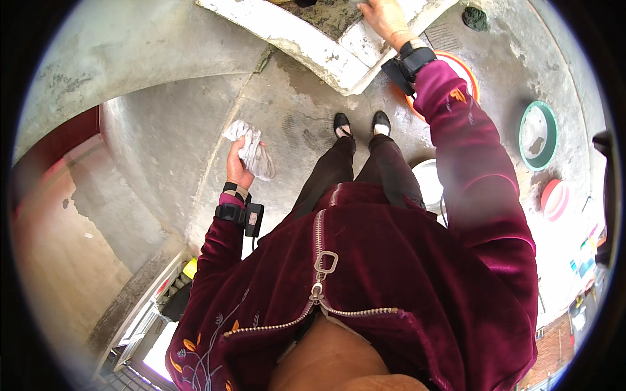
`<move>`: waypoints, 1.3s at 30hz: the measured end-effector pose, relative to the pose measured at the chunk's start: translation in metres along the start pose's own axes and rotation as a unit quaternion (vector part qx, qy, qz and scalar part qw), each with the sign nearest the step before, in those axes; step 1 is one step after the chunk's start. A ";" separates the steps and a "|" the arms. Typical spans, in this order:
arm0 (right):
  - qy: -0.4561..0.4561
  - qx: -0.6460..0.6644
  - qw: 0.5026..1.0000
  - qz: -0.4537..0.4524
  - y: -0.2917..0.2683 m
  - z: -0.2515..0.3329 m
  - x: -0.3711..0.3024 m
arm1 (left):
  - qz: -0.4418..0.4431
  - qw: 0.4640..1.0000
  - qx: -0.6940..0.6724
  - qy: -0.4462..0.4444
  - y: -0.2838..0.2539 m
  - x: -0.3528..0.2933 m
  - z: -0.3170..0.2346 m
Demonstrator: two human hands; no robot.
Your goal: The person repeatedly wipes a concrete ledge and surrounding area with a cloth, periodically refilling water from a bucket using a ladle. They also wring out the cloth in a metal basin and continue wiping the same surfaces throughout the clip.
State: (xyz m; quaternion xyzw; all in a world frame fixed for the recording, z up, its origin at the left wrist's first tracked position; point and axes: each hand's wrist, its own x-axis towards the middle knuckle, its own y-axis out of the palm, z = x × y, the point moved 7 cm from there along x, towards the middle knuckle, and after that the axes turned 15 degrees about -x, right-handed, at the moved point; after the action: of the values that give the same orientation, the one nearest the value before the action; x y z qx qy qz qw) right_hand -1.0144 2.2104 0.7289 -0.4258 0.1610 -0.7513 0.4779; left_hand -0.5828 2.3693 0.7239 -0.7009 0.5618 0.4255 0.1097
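My left hand point(238, 171) is closed around a bunched white cloth point(258, 158), held out over the floor on the left. The cloth's folds spill past my fingers. On the other side, my right hand point(386, 21) is stretched far forward over the corner of a white-edged concrete basin point(349, 68). Its fingers are bent at the picture's top edge, by a small greyish thing that is cut off there and too little seen to name.
An orange-rimmed basin point(471, 77) stands partly behind my right sleeve, with a white bucket point(427, 179) nearer my legs. Farther right are a green basin point(551, 133), a pink basin point(554, 199) and a dark bundle point(475, 18). A curved concrete wall point(150, 52) rises at left.
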 end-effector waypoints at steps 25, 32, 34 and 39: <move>0.348 0.365 0.828 0.246 -0.009 0.018 -0.074 | 0.001 0.994 -0.109 -0.017 -0.037 0.025 0.018; -0.032 -0.150 0.985 -0.079 -0.051 0.036 0.007 | 0.006 0.991 -0.131 -0.028 -0.043 0.027 0.022; -0.109 -0.154 0.982 0.013 -0.030 0.053 -0.012 | 0.011 0.990 -0.134 -0.037 -0.049 0.030 0.024; -0.139 -0.243 0.925 0.258 0.008 0.067 -0.116 | -0.006 0.988 -0.148 -0.041 -0.068 0.035 0.031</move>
State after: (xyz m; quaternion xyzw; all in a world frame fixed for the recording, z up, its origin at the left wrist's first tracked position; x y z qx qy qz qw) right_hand -0.9357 2.3162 0.7064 -0.5726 0.3750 -0.4731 0.5547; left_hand -0.5370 2.3879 0.6581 -0.6947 0.4832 0.5320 0.0301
